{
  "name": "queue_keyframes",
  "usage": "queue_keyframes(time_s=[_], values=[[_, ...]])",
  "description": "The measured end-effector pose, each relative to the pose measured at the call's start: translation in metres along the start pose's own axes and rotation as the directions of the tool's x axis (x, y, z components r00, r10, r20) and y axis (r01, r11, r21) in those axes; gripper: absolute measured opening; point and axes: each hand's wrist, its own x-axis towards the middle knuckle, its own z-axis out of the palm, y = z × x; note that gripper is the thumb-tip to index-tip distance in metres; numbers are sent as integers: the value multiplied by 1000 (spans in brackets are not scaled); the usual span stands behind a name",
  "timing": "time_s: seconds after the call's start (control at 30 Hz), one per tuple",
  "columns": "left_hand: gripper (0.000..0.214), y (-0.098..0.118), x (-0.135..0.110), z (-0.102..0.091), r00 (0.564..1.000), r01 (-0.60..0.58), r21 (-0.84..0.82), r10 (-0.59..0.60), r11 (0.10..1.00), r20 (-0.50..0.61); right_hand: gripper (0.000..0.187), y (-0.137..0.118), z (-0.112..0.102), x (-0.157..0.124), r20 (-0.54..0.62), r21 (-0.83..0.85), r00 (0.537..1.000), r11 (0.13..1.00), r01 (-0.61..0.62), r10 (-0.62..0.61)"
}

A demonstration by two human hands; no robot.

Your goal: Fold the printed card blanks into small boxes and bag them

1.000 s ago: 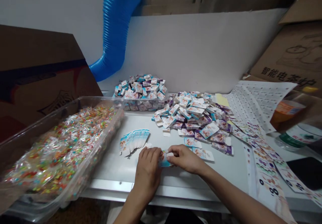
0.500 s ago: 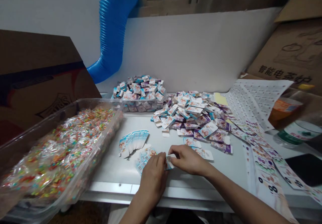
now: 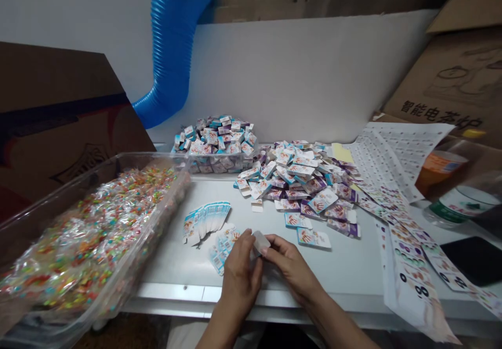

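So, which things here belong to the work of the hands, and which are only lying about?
Belonging to the work: left hand, right hand, small white carton between them, fanned stack of flat cartons, loose carton pile.
Lying about: blue corrugated hose, printed paper sheets, plastic bottle.

"智能电茶炉" printed on cardboard carton [image 3: 443,88]
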Motion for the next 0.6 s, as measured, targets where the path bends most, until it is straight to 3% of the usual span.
queue_keyframes(time_s=[0.1,0.23,0.43,0.5,0.6], values=[[45,0,0,0,995,-98,53,98,994,-3,29,2,11,-5,-110,-148,992,988,51,-68],[48,2,1,-4,995,-100,70,100,992,6,35,-3,16,-11,-105,-420,968,892,166,-230],[54,0,-4,0,996,-62,68,67,996,-65,35,1,14,-7,-181,-478,971,876,54,-159],[56,-3,-5,4,991,-97,88,104,991,-81,34,1,16,-8,-167,-588,961,805,81,-219],[57,-4,-6,7,986,-121,87,129,989,-102,37,-1,19,-13,-35,-799,921,564,207,-388]])
